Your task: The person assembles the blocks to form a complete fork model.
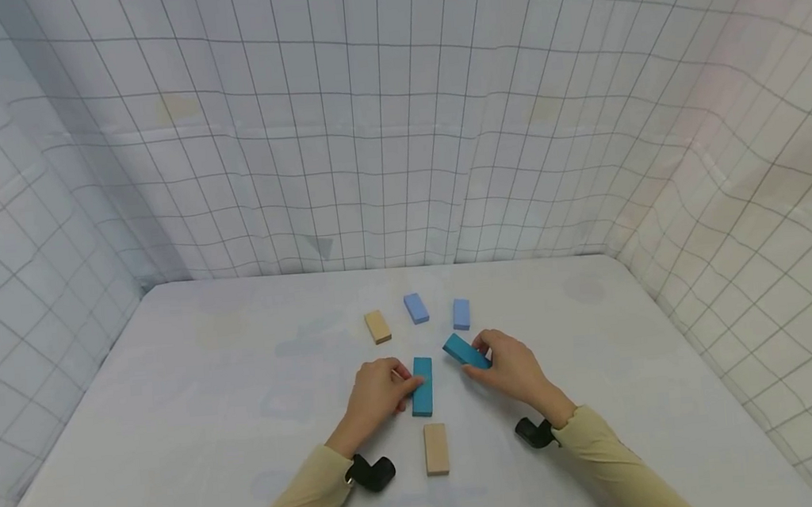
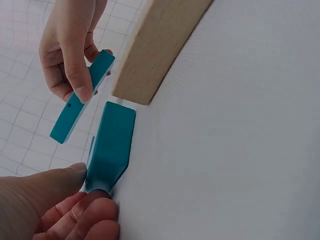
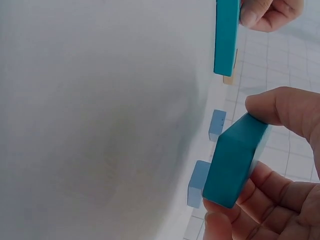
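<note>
Two long teal wooden blocks are at the hands. My left hand (image 1: 379,391) is at the left side of one teal block (image 1: 423,395), which stands lengthwise near the middle of the table. Its thumb (image 2: 67,177) and curled fingers pinch the block's edge in the left wrist view. To the right, my right hand (image 1: 513,366) holds the other teal block (image 1: 462,348) between thumb and fingers, tilted and raised off the table. That block (image 3: 235,162) shows large in the right wrist view, where the fingers partly cover its far side.
Nearer me lies a plain wooden block (image 1: 436,450), just below the left teal block. Farther back are a small yellowish block (image 1: 378,327) and two small blue blocks, one left (image 1: 416,308) and one right (image 1: 461,314). Gridded white curtains (image 1: 368,129) surround the white table (image 1: 210,396).
</note>
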Action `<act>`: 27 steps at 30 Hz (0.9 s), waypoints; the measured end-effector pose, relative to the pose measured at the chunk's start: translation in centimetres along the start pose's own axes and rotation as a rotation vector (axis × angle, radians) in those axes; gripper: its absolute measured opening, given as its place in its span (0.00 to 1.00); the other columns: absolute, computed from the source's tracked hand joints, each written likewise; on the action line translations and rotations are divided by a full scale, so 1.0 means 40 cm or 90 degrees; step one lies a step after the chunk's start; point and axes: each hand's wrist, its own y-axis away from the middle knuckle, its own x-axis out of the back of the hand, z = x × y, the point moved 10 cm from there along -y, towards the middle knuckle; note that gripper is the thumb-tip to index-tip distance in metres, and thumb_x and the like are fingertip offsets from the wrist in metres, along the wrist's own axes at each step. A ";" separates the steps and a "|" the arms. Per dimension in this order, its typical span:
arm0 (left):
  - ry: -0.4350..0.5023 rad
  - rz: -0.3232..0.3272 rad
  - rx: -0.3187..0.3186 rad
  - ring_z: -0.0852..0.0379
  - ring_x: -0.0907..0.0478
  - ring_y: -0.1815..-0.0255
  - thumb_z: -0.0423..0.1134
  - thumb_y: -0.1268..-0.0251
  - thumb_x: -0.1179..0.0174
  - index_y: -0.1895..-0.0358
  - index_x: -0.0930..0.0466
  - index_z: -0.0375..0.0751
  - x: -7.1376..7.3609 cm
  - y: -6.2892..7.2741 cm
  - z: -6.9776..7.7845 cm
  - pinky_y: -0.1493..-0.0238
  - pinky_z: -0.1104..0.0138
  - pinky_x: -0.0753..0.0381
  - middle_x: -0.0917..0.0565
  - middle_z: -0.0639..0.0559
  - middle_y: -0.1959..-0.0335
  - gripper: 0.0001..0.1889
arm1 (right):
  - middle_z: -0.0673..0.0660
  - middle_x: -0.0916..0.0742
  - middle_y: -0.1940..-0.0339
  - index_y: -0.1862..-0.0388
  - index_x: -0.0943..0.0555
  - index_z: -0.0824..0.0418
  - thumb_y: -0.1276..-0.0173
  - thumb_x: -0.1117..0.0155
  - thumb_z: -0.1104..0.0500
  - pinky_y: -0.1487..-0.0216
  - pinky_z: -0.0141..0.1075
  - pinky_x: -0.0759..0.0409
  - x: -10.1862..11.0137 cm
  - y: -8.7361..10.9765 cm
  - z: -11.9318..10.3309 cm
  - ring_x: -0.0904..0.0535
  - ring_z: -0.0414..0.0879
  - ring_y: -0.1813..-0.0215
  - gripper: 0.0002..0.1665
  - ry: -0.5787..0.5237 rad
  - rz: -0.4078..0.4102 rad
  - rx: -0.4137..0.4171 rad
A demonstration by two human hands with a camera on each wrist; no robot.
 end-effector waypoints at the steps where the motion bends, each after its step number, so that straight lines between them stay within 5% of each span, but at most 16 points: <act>1: -0.025 0.003 -0.013 0.65 0.28 0.87 0.44 0.42 0.32 0.74 0.22 0.42 0.005 0.003 0.004 0.80 0.69 0.30 0.25 0.61 0.89 0.11 | 0.48 0.20 0.69 0.62 0.21 0.59 0.45 0.26 0.53 0.74 0.33 0.29 0.000 0.000 0.000 0.30 0.38 0.75 0.17 -0.001 0.000 -0.001; 7: -0.127 -0.002 -0.113 0.63 0.24 0.70 0.42 0.41 0.33 0.67 0.18 0.45 0.027 0.021 0.034 0.67 0.66 0.24 0.20 0.60 0.72 0.06 | 0.47 0.20 0.69 0.62 0.21 0.59 0.45 0.26 0.53 0.74 0.33 0.29 -0.002 0.002 0.006 0.30 0.38 0.75 0.17 -0.001 -0.004 -0.014; 13: -0.185 -0.126 -0.215 0.54 0.27 0.44 0.45 0.40 0.34 0.51 0.17 0.42 0.000 0.043 0.057 0.46 0.59 0.28 0.21 0.52 0.47 0.17 | 0.48 0.21 0.69 0.61 0.22 0.60 0.45 0.26 0.53 0.73 0.33 0.28 -0.003 -0.003 0.006 0.29 0.39 0.73 0.18 -0.006 -0.013 -0.019; 18: -0.177 -0.200 -0.239 0.52 0.33 0.36 0.48 0.40 0.35 0.43 0.21 0.41 -0.026 0.055 0.057 0.39 0.57 0.34 0.26 0.52 0.38 0.24 | 0.50 0.20 0.68 0.60 0.22 0.61 0.44 0.26 0.55 0.69 0.35 0.27 -0.003 -0.015 -0.008 0.27 0.42 0.69 0.18 -0.017 -0.018 0.001; 27: -0.168 -0.192 -0.259 0.54 0.34 0.35 0.51 0.40 0.36 0.41 0.22 0.41 -0.047 0.052 0.062 0.39 0.58 0.34 0.27 0.54 0.37 0.26 | 0.54 0.18 0.64 0.57 0.20 0.62 0.43 0.26 0.57 0.63 0.41 0.23 0.006 -0.041 -0.037 0.22 0.48 0.63 0.18 -0.026 -0.013 0.044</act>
